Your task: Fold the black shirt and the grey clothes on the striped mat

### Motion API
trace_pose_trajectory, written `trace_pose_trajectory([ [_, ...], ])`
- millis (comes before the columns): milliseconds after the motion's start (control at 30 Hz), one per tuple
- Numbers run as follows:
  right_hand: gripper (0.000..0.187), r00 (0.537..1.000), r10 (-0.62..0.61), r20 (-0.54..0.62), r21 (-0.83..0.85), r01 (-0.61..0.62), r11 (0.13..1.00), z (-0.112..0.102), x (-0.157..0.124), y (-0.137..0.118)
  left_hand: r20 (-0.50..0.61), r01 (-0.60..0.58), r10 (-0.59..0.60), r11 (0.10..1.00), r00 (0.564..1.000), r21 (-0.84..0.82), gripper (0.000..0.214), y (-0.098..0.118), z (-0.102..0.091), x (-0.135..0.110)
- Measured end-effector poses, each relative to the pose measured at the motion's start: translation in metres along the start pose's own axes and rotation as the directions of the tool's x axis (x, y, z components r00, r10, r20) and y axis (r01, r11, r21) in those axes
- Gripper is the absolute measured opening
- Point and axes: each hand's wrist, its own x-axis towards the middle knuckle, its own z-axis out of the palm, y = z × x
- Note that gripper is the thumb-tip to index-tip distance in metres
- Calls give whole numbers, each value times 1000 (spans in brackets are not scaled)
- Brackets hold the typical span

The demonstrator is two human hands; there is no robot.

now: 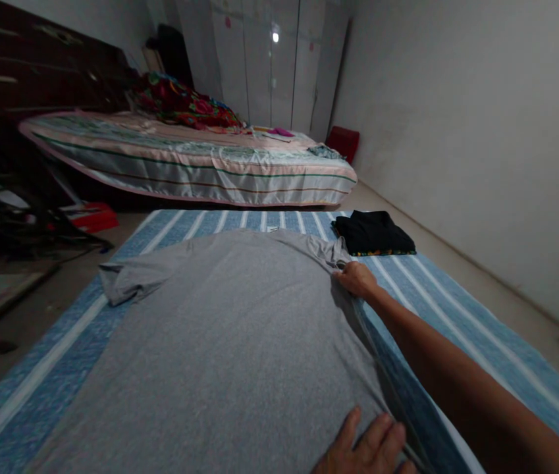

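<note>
A grey T-shirt (239, 342) lies spread out on a blue-and-white striped cloth (457, 316), its collar end away from me. My right hand (357, 280) reaches in from the right and is closed on the shirt's right side, just below the bunched right sleeve. There the side edge is lifted a little off the cloth. My left hand (365, 447) rests on the lower right part of the shirt at the bottom of the view, fingers apart; its palm is cut off. The left sleeve lies out flat with some creases.
Folded black clothing (375, 232) sits at the far right corner of the striped cloth. Beyond stands a bed (220, 164) with a red floral blanket (185, 102). A red box (91, 217) and dark furniture are at the left; a pale wall (481, 131) runs along the right.
</note>
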Motion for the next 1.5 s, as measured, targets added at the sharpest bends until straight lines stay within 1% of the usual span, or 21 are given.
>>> trace_pose_trajectory([
  [67,34,998,-7,64,48,4,999,0,-1,4,-68,9,-5,999,998,46,29,-3,-11,0],
  [100,30,997,-13,78,69,8,998,0,-2,5,-95,16,-11,998,995,57,27,-4,-14,1],
  [133,27,997,-18,75,86,11,996,1,-3,6,-111,23,-16,998,994,57,26,-4,-17,1],
  [200,25,999,-18,28,106,15,994,2,-5,8,-106,24,-20,999,994,37,25,-4,-20,1],
  [267,26,1000,-7,-20,113,10,993,3,-6,9,-87,21,-20,1000,996,15,25,-3,-18,0],
  [367,25,999,10,-33,122,-6,993,6,-8,11,-89,8,-9,1000,996,-11,26,-1,-13,-3],
  [433,25,999,19,-42,122,-13,992,7,-10,11,-59,-3,0,999,998,-42,28,0,-11,-4],
  [500,28,997,32,-70,107,-25,994,7,-12,10,-4,-10,10,996,1000,-90,30,0,-13,-5],
  [633,34,991,54,-122,58,-48,997,10,-19,7,146,0,36,970,989,-242,34,-4,-27,-1],
  [700,34,992,48,-118,48,-42,998,10,-21,6,231,19,64,940,971,-342,39,-8,-35,3],
  [800,30,995,35,-92,65,-29,997,6,-22,6,339,85,92,876,936,-474,55,-11,-45,9],
  [900,31,999,25,-36,109,-21,994,-1,-24,8,407,159,95,821,908,-548,57,-12,-52,12],
  [1000,39,998,17,64,165,-27,986,-3,-32,13,437,202,95,786,895,-584,57,-11,-57,12],
  [1033,37,995,14,95,181,-31,983,-2,-36,14,442,212,90,782,893,-586,57,-11,-58,12],
  [1100,28,993,9,120,204,-33,978,0,-43,17,445,225,75,781,892,-583,57,-10,-60,12],
  [1167,20,996,14,91,216,-34,976,3,-49,19,448,227,72,785,891,-577,56,-9,-62,12],
  [1200,19,998,22,67,219,-36,975,5,-51,20,449,225,72,788,891,-573,56,-9,-63,12],
  [1300,19,999,50,21,225,-53,973,8,-51,21,440,204,80,802,895,-561,56,-9,-63,12],
  [1433,23,998,56,14,222,-58,973,7,-52,24,407,180,79,809,910,-560,55,-7,-60,11],
  [1500,26,999,49,6,201,-49,978,4,-58,25,401,178,79,806,913,-564,54,-8,-60,11],
])
